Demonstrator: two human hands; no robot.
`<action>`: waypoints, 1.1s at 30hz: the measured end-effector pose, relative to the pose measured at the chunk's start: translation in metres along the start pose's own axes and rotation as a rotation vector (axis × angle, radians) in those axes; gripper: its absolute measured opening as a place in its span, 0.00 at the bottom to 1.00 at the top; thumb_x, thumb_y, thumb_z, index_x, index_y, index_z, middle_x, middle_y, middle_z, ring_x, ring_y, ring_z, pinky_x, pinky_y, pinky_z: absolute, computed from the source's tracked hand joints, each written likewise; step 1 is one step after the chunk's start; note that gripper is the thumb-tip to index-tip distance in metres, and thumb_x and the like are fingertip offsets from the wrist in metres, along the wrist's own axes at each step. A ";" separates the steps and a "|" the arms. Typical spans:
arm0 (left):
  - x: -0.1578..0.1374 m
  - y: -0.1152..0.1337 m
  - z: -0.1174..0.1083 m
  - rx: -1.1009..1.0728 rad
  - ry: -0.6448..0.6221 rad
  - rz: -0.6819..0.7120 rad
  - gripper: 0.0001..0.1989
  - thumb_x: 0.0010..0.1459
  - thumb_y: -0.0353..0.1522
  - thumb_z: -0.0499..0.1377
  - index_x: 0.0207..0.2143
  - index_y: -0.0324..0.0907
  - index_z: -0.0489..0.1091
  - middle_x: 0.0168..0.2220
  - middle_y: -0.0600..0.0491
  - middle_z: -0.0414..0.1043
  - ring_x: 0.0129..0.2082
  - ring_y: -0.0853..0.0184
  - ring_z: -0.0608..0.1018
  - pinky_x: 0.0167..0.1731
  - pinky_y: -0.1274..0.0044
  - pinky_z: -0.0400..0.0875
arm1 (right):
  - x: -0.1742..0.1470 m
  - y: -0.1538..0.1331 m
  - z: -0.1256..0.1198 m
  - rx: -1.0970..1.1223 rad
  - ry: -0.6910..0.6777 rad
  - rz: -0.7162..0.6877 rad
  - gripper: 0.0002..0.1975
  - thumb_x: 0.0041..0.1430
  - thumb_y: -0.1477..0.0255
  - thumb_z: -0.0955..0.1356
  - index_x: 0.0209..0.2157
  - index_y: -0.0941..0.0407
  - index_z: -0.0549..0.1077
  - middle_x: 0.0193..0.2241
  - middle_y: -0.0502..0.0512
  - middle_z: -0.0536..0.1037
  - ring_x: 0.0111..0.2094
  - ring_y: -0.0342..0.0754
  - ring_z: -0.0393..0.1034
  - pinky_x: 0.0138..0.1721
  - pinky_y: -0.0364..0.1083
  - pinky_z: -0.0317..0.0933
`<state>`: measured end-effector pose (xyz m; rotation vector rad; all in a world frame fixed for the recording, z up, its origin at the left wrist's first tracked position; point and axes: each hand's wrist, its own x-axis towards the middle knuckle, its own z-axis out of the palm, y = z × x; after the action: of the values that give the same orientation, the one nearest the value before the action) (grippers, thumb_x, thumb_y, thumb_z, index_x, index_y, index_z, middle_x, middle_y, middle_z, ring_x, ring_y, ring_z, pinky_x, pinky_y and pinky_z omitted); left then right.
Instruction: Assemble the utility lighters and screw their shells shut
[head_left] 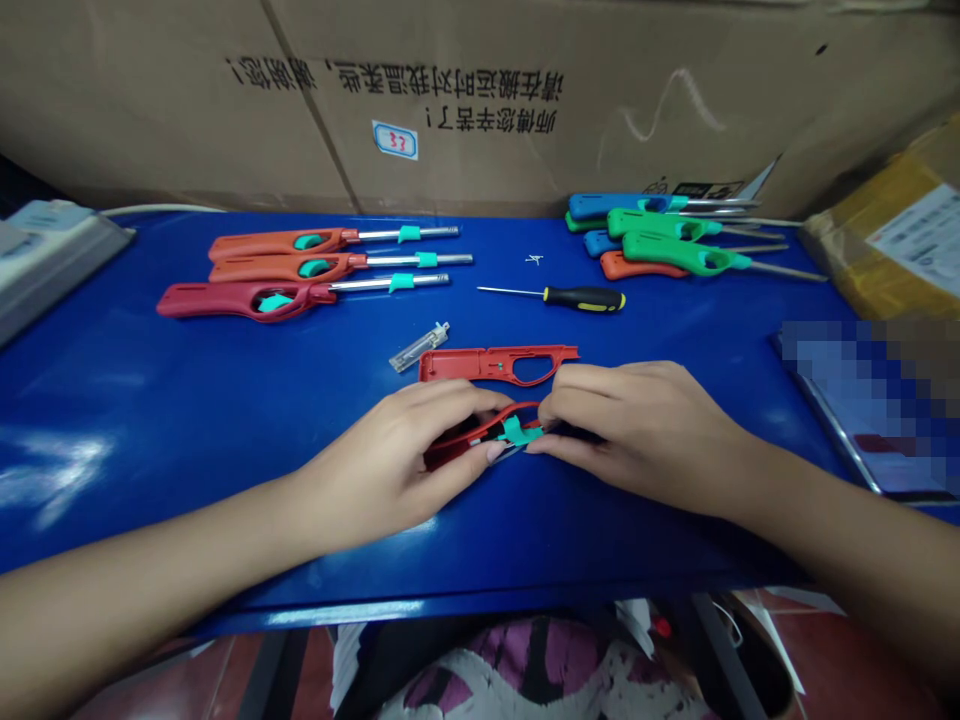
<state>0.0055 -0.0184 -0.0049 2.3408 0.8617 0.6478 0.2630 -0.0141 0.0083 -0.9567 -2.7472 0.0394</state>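
Note:
My left hand (420, 450) is closed around the body of a red lighter half-shell (457, 442), thumb along its near side. Inside the shell sits a teal trigger (517, 430). My right hand (622, 420) pinches the same piece at the trigger end; its fingertips cover that end. Just beyond my hands lies the other red half-shell (461, 365), hollow side up. A clear fuel tank (418, 348) rests at its left end. Farther back is a screwdriver (585, 299) with a black and yellow handle, and several tiny screws (533, 259) lie behind it.
Three orange and red long-nosed lighters (277, 268) lie at the back left. Several blue, green and orange lighters (667, 240) are piled at the back right. A cardboard box (480, 170) walls off the back. At the right edge are a phone-like device (840, 430) and a taped box (892, 230).

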 end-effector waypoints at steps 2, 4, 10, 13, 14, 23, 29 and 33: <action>0.000 -0.001 0.000 -0.023 -0.018 -0.035 0.13 0.67 0.33 0.61 0.53 0.42 0.72 0.46 0.55 0.78 0.41 0.71 0.79 0.41 0.80 0.73 | 0.000 -0.001 0.001 0.002 0.018 0.001 0.11 0.70 0.61 0.66 0.39 0.54 0.76 0.36 0.48 0.79 0.33 0.43 0.74 0.28 0.46 0.52; 0.001 -0.001 0.000 -0.045 -0.033 -0.061 0.12 0.67 0.33 0.60 0.52 0.43 0.72 0.45 0.55 0.78 0.40 0.71 0.79 0.40 0.80 0.73 | 0.000 -0.003 0.004 0.009 0.030 -0.003 0.11 0.70 0.62 0.65 0.42 0.53 0.76 0.37 0.48 0.80 0.32 0.43 0.74 0.28 0.46 0.52; 0.000 -0.001 0.004 -0.045 0.038 -0.015 0.15 0.66 0.31 0.61 0.55 0.42 0.71 0.48 0.53 0.79 0.44 0.71 0.80 0.45 0.81 0.73 | 0.000 -0.009 0.010 0.109 -0.062 0.021 0.11 0.71 0.65 0.64 0.42 0.54 0.77 0.31 0.47 0.78 0.29 0.43 0.72 0.27 0.46 0.50; -0.001 -0.001 0.006 -0.062 0.050 -0.004 0.18 0.65 0.31 0.62 0.56 0.41 0.69 0.47 0.54 0.78 0.41 0.73 0.79 0.42 0.83 0.73 | 0.000 -0.008 0.012 0.159 -0.033 0.003 0.10 0.71 0.68 0.64 0.43 0.54 0.77 0.33 0.48 0.79 0.31 0.43 0.73 0.29 0.45 0.52; -0.001 -0.001 0.006 -0.075 0.046 -0.007 0.18 0.65 0.31 0.62 0.56 0.42 0.68 0.45 0.54 0.78 0.39 0.74 0.79 0.41 0.83 0.73 | 0.000 -0.007 0.012 0.173 -0.019 -0.011 0.10 0.71 0.68 0.64 0.44 0.54 0.77 0.33 0.48 0.79 0.31 0.43 0.73 0.29 0.45 0.52; -0.001 0.000 0.004 -0.086 0.034 0.000 0.09 0.63 0.27 0.62 0.44 0.42 0.66 0.38 0.58 0.74 0.33 0.76 0.76 0.36 0.84 0.71 | 0.002 -0.004 0.010 0.285 -0.044 -0.020 0.11 0.71 0.70 0.64 0.44 0.54 0.79 0.29 0.49 0.78 0.27 0.40 0.69 0.29 0.43 0.52; -0.001 -0.001 0.004 0.045 0.111 0.064 0.08 0.59 0.26 0.64 0.39 0.42 0.68 0.34 0.58 0.75 0.30 0.75 0.76 0.34 0.83 0.71 | 0.003 -0.005 0.009 0.254 -0.059 0.006 0.11 0.71 0.68 0.65 0.44 0.53 0.79 0.31 0.48 0.79 0.29 0.41 0.70 0.29 0.43 0.53; -0.001 -0.001 0.003 0.089 0.148 0.092 0.06 0.60 0.26 0.64 0.38 0.41 0.69 0.35 0.56 0.77 0.32 0.73 0.78 0.36 0.83 0.73 | 0.003 -0.005 0.010 0.244 -0.052 0.014 0.11 0.71 0.66 0.65 0.45 0.53 0.79 0.30 0.47 0.79 0.29 0.40 0.71 0.29 0.44 0.52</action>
<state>0.0059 -0.0199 -0.0082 2.4482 0.8669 0.8461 0.2550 -0.0159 0.0001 -0.9190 -2.7010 0.3970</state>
